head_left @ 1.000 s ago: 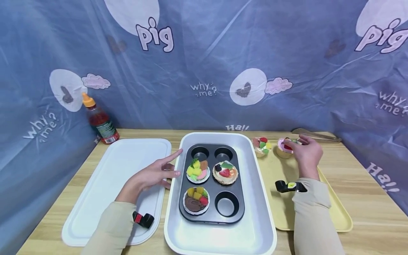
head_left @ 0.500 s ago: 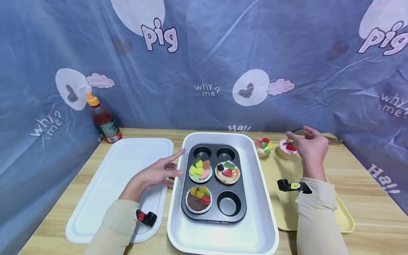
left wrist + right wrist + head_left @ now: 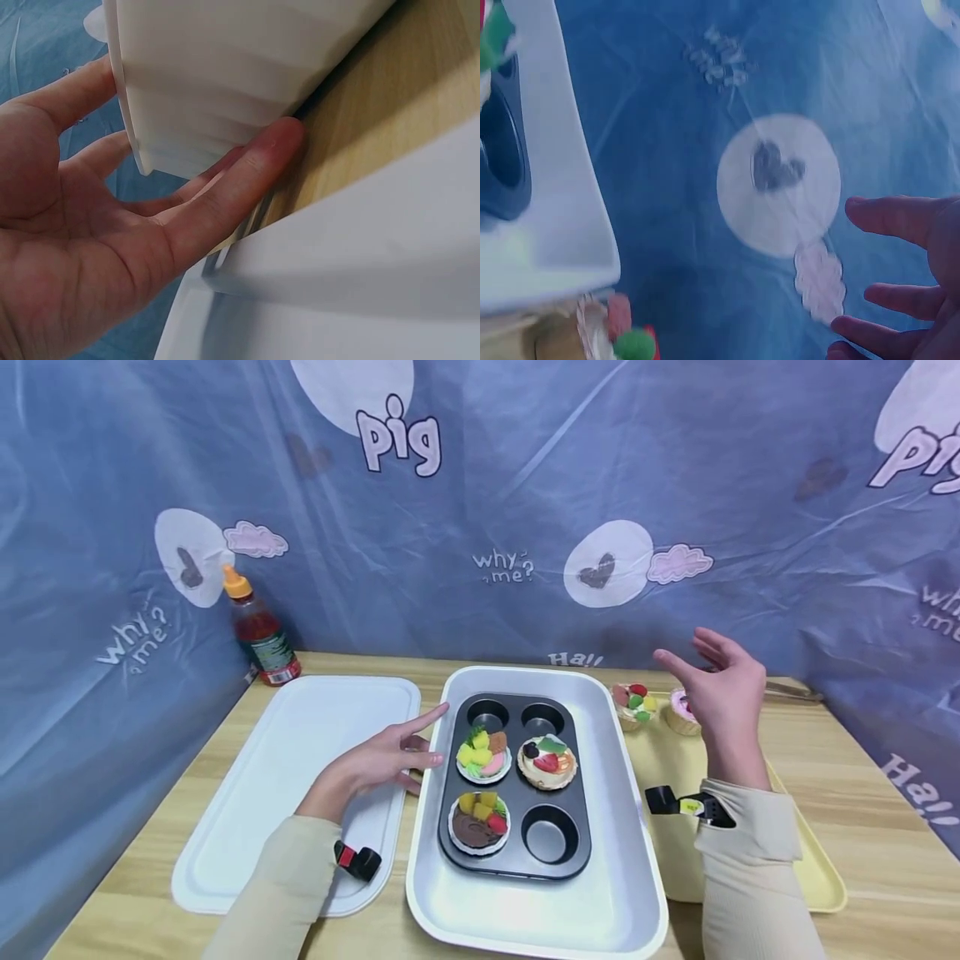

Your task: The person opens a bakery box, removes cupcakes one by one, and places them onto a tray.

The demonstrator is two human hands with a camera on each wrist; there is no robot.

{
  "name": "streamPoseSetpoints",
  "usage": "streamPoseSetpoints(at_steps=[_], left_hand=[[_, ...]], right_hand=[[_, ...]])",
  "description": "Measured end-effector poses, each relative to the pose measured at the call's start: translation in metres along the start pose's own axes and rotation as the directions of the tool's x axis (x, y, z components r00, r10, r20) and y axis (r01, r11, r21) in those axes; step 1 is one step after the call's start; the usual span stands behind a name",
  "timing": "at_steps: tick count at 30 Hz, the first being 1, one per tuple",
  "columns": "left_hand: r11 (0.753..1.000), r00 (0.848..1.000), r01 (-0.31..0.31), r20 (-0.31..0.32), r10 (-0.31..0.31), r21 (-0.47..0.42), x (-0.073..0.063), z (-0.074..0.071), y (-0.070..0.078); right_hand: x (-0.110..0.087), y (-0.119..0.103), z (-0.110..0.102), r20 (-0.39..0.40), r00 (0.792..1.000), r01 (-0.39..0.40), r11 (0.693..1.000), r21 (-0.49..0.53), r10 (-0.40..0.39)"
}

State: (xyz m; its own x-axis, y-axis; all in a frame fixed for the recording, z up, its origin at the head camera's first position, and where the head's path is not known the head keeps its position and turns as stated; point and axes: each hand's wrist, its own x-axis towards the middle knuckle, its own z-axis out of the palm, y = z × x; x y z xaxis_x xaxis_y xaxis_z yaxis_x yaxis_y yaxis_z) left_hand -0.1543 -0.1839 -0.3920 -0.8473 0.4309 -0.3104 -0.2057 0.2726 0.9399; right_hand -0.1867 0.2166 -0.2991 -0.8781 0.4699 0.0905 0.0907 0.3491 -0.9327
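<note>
My left hand (image 3: 382, 764) rests at the left side of a deep white tray (image 3: 622, 893), two fingertips at its rim and other fingers against its outer wall in the left wrist view. Inside that tray stands a dark muffin tin (image 3: 513, 860) bearing a chocolate tart (image 3: 474, 833), a tart with yellow and pink toppings (image 3: 480, 758) and a fruit tart (image 3: 546, 762). Over the back of a yellow tray (image 3: 675, 860) my right hand (image 3: 723, 693) is raised, fingers apart, holding nothing. Nearest below it sits a pink-topped cupcake (image 3: 681, 714), partly hidden by the hand.
Beside the pink one stands a cupcake with red, green and yellow toppings (image 3: 633, 706). A flat white tray (image 3: 300, 777) lies at the left, a sauce bottle (image 3: 262, 635) behind it. A brown utensil (image 3: 795, 692) lies at the back right, before the blue cloth (image 3: 480, 510).
My right hand has lifted away from the pink-topped cupcake and its fingers have spread apart. The left hand keeps its place at the tray. The whole head view has shifted slightly.
</note>
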Motion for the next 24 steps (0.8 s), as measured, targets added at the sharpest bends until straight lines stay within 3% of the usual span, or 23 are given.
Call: streamPoseSetpoints(at_steps=[6,12,15,20,24], left_hand=[[1.0,1.0,-0.002,-0.003,0.002,-0.013,0.0,0.0,0.0],[1.0,1.0,0.006,-0.008,-0.007,-0.021,0.001,0.002,0.002],[1.0,1.0,0.011,-0.016,-0.012,-0.018,0.001,0.003,0.003],[1.0,1.0,0.016,-0.021,-0.017,-0.023,0.001,0.003,0.004],[0.999,1.0,0.02,-0.021,-0.02,-0.032,0.0,0.002,0.003]], right_hand=[[-0.016,-0.012,0.013,0.094,0.991,0.1,0.995,0.003,-0.1],[-0.034,-0.021,0.029,0.241,0.948,0.209,0.978,0.025,-0.209],[-0.042,-0.024,0.039,0.339,0.907,0.245,0.968,0.059,-0.25],[-0.055,-0.026,0.062,0.503,0.815,0.26,0.957,0.126,-0.287],[-0.065,-0.025,0.084,0.574,0.766,0.253,0.957,0.143,-0.289]])
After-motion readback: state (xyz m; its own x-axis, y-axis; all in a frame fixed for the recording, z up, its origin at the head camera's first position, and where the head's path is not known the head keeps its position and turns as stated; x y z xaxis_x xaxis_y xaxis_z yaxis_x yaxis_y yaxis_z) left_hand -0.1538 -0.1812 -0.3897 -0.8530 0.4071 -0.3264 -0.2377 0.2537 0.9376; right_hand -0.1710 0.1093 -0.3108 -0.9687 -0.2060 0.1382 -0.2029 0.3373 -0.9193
